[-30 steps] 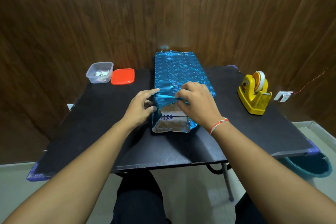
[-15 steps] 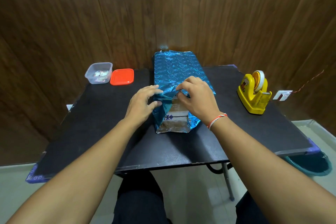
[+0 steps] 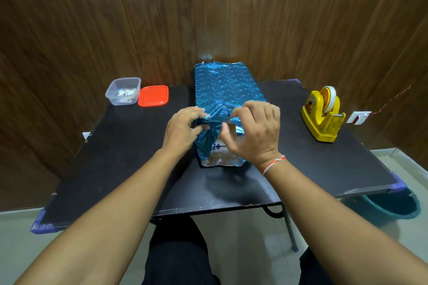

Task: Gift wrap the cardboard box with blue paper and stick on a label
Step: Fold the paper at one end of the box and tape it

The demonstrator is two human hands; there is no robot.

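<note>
A long box wrapped in shiny blue paper (image 3: 228,87) lies lengthwise on the black table (image 3: 129,159). Its near end is open, showing a patch of the cardboard box (image 3: 218,147) and the paper's silver inner side. My left hand (image 3: 183,128) pinches the left flap of paper at the near top corner. My right hand (image 3: 256,132) hovers over the right side of that end with fingers curled; whether it holds paper is hidden behind the hand.
A clear plastic tub (image 3: 123,91) with small labels inside and its red lid (image 3: 153,96) sit at the far left. A yellow tape dispenser (image 3: 323,114) stands at the right. A teal bin (image 3: 393,206) is under the table's right corner.
The left flap has been folded inward over the open end. My right hand has lifted off the box top and shifted nearer and right.
</note>
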